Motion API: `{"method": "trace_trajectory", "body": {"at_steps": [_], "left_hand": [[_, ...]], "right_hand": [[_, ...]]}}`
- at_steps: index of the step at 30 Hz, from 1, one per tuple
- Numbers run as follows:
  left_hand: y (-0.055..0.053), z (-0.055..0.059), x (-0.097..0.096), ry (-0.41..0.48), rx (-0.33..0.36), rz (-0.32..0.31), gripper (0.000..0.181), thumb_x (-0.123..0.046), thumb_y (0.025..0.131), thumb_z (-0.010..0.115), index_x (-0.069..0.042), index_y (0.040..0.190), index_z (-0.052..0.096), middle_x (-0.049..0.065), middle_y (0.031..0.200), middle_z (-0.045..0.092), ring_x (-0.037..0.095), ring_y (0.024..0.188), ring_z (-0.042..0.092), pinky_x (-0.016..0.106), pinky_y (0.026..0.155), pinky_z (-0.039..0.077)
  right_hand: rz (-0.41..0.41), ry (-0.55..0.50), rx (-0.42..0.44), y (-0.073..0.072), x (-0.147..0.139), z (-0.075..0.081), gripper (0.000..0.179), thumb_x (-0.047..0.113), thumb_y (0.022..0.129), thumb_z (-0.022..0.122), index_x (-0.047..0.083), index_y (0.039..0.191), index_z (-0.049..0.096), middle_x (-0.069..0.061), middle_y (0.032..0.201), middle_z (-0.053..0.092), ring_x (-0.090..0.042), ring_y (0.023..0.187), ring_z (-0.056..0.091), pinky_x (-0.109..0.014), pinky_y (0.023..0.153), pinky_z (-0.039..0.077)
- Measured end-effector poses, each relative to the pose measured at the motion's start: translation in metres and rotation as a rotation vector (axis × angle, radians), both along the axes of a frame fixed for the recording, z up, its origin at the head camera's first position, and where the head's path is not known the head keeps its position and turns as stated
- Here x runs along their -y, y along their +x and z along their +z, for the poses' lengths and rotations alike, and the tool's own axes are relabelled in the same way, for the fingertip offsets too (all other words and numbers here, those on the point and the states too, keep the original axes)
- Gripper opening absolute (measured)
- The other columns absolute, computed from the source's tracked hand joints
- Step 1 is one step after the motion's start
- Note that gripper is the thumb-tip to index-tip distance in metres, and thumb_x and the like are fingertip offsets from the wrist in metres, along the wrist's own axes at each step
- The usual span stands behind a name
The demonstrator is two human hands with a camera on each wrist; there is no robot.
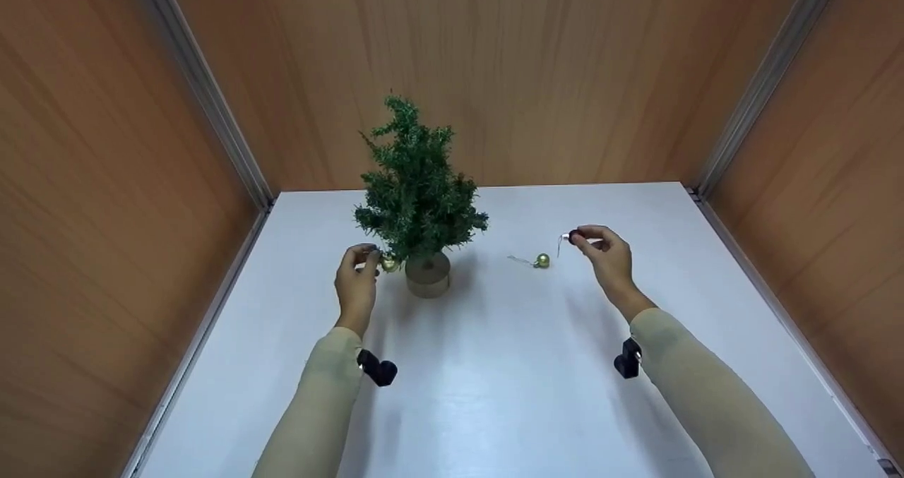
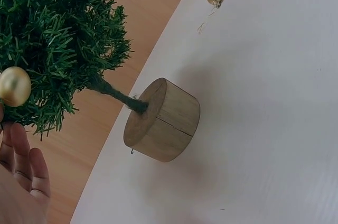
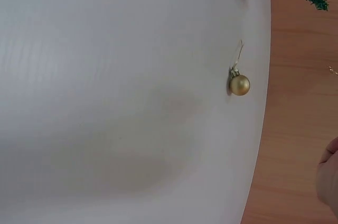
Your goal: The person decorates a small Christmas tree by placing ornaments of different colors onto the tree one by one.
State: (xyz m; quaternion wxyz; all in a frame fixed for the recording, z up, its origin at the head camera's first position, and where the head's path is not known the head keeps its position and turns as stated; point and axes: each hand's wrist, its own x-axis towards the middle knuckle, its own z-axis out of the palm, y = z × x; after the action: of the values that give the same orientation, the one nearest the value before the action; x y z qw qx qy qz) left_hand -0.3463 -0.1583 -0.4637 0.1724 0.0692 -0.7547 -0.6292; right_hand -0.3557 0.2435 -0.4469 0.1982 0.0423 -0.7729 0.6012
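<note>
A small artificial Christmas tree [image 1: 417, 181] stands in a round wooden base [image 2: 171, 121], left of the table's middle. At its lowest left branches, my left hand [image 1: 357, 280] has thumb and fingers brought together beside a gold bauble [image 2: 15, 86]. The bauble hangs against the foliage; the pinching fingertips lie mostly outside the left wrist view. Off to the right, my right hand [image 1: 606, 259] pinches a dark-looking bauble [image 1: 573, 236] above the table. Its thin hanging loop [image 3: 332, 71] dangles from the silver-looking cap.
Another gold bauble [image 1: 542, 260] lies on the white table [image 1: 459, 393] between the tree and my right hand, its thread loop stretched to the left. Wood-grain panels [image 1: 579, 75] enclose the back and both sides.
</note>
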Motion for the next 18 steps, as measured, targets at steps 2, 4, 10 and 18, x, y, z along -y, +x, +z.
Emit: {"method": "trace_trajectory", "body": {"at_steps": [2, 4, 10, 18], "left_hand": [[0.0, 0.001, 0.0, -0.002, -0.001, 0.0, 0.021, -0.03, 0.092, 0.053, -0.016, 0.108, 0.054, 0.002, 0.099, 0.051, 0.029, 0.088, 0.055, 0.033, 0.071, 0.043], [0.0, 0.001, 0.0, -0.002, 0.0, 0.004, 0.021, -0.03, 0.092, 0.052, -0.016, 0.108, 0.054, 0.002, 0.099, 0.052, 0.026, 0.086, 0.055, 0.033, 0.071, 0.043], [0.001, -0.001, 0.0, 0.008, 0.011, 0.014, 0.023, -0.029, 0.092, 0.052, -0.015, 0.11, 0.053, 0.002, 0.099, 0.052, 0.026, 0.084, 0.054, 0.035, 0.071, 0.043], [0.001, -0.003, 0.0, -0.008, 0.002, 0.009, 0.024, -0.03, 0.092, 0.052, -0.014, 0.11, 0.054, 0.002, 0.1, 0.052, 0.029, 0.086, 0.054, 0.033, 0.069, 0.042]], "right_hand": [[0.008, -0.012, -0.003, 0.0, 0.002, 0.0, 0.03, 0.018, 0.082, 0.067, -0.001, 0.105, 0.061, -0.01, 0.097, 0.059, -0.023, 0.075, 0.053, -0.02, 0.064, 0.044], [0.021, -0.017, -0.006, 0.001, 0.004, 0.001, 0.03, 0.018, 0.082, 0.067, -0.001, 0.105, 0.061, -0.009, 0.097, 0.059, -0.022, 0.075, 0.053, -0.02, 0.065, 0.045], [0.067, -0.014, -0.035, 0.002, 0.011, 0.007, 0.031, 0.017, 0.083, 0.066, -0.003, 0.106, 0.06, -0.012, 0.098, 0.058, -0.022, 0.075, 0.053, -0.023, 0.066, 0.045], [0.094, -0.026, -0.036, 0.006, 0.02, 0.012, 0.03, 0.016, 0.084, 0.065, -0.003, 0.106, 0.059, -0.013, 0.1, 0.058, -0.019, 0.076, 0.053, -0.026, 0.069, 0.046]]}}
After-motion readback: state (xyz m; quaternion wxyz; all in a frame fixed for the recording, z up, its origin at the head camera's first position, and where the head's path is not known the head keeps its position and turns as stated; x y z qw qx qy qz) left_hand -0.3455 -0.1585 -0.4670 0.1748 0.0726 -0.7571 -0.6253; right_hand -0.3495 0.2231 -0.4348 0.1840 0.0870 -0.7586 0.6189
